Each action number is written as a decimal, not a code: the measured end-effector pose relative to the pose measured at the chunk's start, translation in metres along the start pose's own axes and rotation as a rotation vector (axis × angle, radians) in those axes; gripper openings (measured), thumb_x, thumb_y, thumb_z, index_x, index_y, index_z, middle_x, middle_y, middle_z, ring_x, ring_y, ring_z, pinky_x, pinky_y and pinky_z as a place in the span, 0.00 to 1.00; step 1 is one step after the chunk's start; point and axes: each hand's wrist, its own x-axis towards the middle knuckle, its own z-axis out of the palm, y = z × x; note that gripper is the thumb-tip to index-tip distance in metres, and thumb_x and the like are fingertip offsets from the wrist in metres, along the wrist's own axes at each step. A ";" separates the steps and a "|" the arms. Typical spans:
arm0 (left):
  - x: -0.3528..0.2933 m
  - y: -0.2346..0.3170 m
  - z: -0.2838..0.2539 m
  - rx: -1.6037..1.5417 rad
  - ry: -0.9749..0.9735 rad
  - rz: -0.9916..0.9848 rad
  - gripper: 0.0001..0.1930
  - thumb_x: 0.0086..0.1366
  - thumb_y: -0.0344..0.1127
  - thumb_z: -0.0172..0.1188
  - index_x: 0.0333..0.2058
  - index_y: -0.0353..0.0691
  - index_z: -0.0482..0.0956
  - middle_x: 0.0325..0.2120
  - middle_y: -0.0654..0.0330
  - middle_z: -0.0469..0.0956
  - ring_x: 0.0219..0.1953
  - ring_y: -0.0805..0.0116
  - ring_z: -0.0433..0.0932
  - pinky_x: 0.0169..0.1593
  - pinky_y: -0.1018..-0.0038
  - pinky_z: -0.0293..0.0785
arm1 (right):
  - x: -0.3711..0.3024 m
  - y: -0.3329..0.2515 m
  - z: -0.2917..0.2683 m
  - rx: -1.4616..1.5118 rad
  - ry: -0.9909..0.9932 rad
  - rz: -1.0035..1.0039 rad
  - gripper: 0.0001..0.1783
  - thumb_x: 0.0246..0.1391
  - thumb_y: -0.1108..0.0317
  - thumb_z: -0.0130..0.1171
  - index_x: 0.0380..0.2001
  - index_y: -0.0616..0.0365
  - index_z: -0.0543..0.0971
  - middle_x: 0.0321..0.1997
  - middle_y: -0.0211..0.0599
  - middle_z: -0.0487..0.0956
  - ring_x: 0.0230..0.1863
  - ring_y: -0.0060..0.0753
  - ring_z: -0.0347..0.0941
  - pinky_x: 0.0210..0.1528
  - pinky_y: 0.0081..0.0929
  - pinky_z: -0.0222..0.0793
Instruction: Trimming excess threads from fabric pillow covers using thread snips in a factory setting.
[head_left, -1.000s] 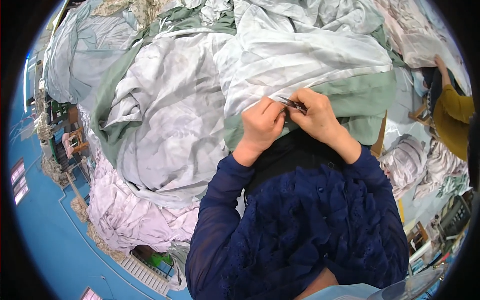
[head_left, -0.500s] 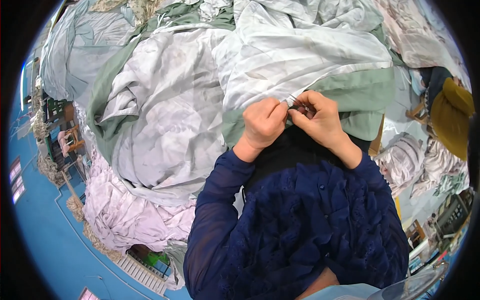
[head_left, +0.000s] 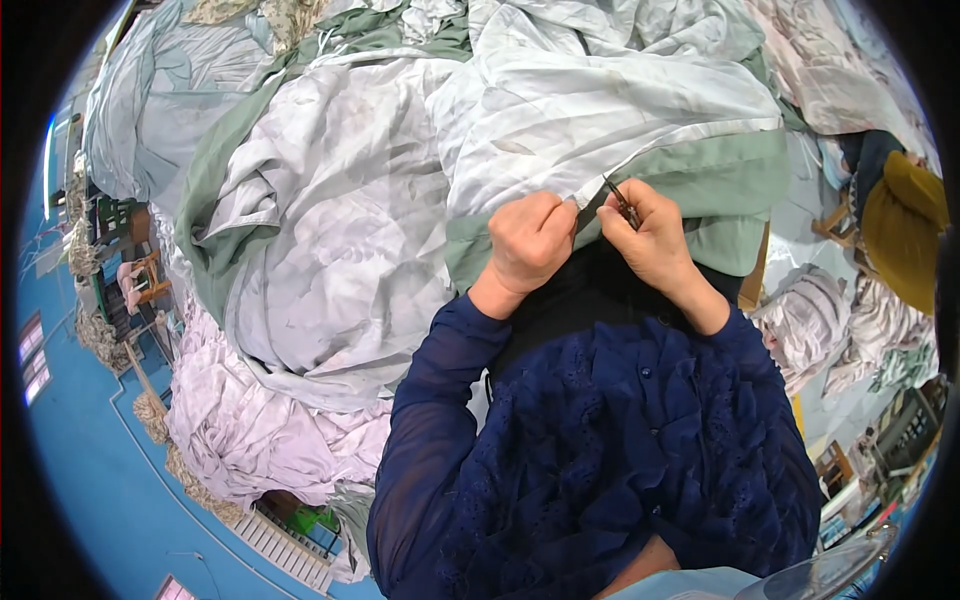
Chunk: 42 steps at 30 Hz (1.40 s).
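A large white cloth point(head_left: 600, 110) with a green border point(head_left: 715, 170) lies spread before me and reaches to my lap. My left hand point(head_left: 530, 242) is closed, thumb and fingers pinching the cloth's near edge. Just to its right, my right hand point(head_left: 650, 240) grips small dark thread snips point(head_left: 624, 204), their pointed blades angled up and left. The snips' tips are apart from the left hand, over the cloth. Part of the pinched edge is hidden under the left fingers.
More pale grey-white cloth point(head_left: 340, 180) is heaped to the left, with a pinkish pile point(head_left: 270, 420) below it. At the right are a mustard-coloured cloth point(head_left: 900, 235), a bundle of pale fabric point(head_left: 805, 315) and a wooden stool point(head_left: 838, 228). The floor point(head_left: 90, 450) is blue.
My right hand has turned and moved slightly right, away from the left fingers, so the snips now show more plainly. The left hand keeps its pinch almost in place.
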 end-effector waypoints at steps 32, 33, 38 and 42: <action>-0.001 0.004 0.003 0.008 -0.014 0.021 0.10 0.43 0.20 0.65 0.22 0.41 0.75 0.19 0.61 0.73 0.17 0.61 0.72 0.21 0.69 0.66 | -0.021 -0.007 -0.001 -0.371 0.089 -0.286 0.13 0.51 0.74 0.64 0.41 0.62 0.79 0.27 0.43 0.76 0.25 0.42 0.73 0.28 0.31 0.67; -0.001 0.004 0.003 0.009 -0.013 0.021 0.10 0.42 0.20 0.65 0.22 0.41 0.74 0.19 0.61 0.73 0.17 0.61 0.72 0.20 0.69 0.66 | -0.021 -0.006 -0.001 -0.371 0.092 -0.298 0.13 0.51 0.75 0.63 0.41 0.62 0.79 0.27 0.43 0.76 0.25 0.43 0.73 0.28 0.32 0.67; 0.002 0.005 0.006 0.008 0.022 0.041 0.11 0.42 0.21 0.60 0.18 0.42 0.67 0.16 0.62 0.66 0.16 0.63 0.69 0.19 0.70 0.63 | -0.021 -0.004 -0.002 -0.386 0.091 -0.300 0.12 0.51 0.75 0.63 0.40 0.62 0.79 0.27 0.44 0.76 0.26 0.43 0.73 0.29 0.32 0.68; 0.001 0.004 0.006 0.016 0.012 0.045 0.11 0.43 0.21 0.61 0.17 0.42 0.66 0.16 0.62 0.66 0.16 0.63 0.69 0.19 0.70 0.63 | -0.020 -0.006 -0.002 -0.396 0.087 -0.287 0.11 0.51 0.74 0.63 0.39 0.63 0.79 0.27 0.44 0.77 0.26 0.44 0.74 0.29 0.32 0.68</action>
